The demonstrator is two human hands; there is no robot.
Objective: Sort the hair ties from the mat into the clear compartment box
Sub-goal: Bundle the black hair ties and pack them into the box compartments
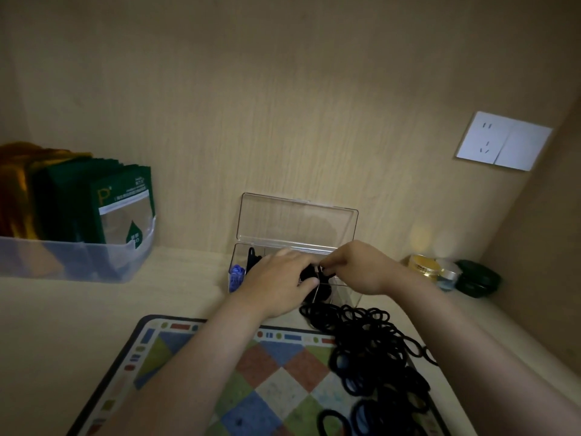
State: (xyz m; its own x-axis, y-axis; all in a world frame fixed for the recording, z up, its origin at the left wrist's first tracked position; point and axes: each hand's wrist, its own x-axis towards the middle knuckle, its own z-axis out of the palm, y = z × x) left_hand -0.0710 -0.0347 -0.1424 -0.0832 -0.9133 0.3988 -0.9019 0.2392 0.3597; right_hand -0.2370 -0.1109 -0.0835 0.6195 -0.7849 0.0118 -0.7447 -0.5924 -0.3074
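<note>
Clearly the step in hand is seating a load of ties in the box. Both hands meet over the clear plastic compartment box [344, 294], which stands on the pale wooden counter [78, 309] against the back wall, its hinged clear lid [297, 220] tipped up behind it. The left hand [276, 278] curls over a bunch of black elastic hair ties [309, 270] from the near left, thumb tucked under. The right hand [358, 269] pinches the same bunch from the right, fingertips turned down towards a middle compartment. The hands are touching or nearly so, with the bunch clamped between them above a divider.

To do this well, I judge the bunch should go down on one side of that divider, not across it. Loops that straddle a wall would stop the lid from closing. Pressing down with flat fingers while the other hand lets go would keep the springy elastic from popping back out. Small blue ties [236, 275] lie in the far-left compartment, so the black ones belong elsewhere.

Much is left. A big heap of black elastic hair ties [374, 350] lies on the right side of the colourful diamond-patterned mat [273, 372] and spills past its far edge, just in front of the box. Modest handfuls would avoid snagging neighbouring loops and dragging them off the counter.
</note>
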